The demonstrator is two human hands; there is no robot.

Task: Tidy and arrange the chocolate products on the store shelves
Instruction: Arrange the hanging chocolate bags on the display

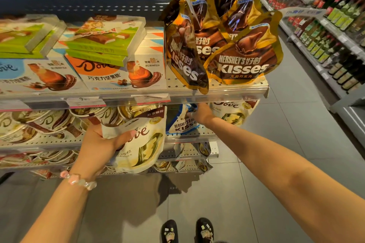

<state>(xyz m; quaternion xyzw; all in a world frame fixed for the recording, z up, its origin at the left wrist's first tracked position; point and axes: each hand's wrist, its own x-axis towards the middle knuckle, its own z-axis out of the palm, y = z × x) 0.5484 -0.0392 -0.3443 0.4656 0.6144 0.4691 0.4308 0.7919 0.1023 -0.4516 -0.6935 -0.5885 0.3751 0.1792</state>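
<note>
Store shelves hold chocolate above grey floor.

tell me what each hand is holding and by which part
Left hand grips the white Dove pouch by its upper left edge. Right hand pinches the top of the blue Hershey's Kisses bag on the second shelf.

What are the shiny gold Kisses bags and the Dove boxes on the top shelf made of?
The gold Kisses bags look like glossy plastic or foil film: they crinkle, bulge and catch bright glints. The Dove boxes look like printed cardboard with flat faces and sharp corners, possibly under a clear wrap, since they shine a little. The shelf seems to be painted metal with rows of small holes.
</note>
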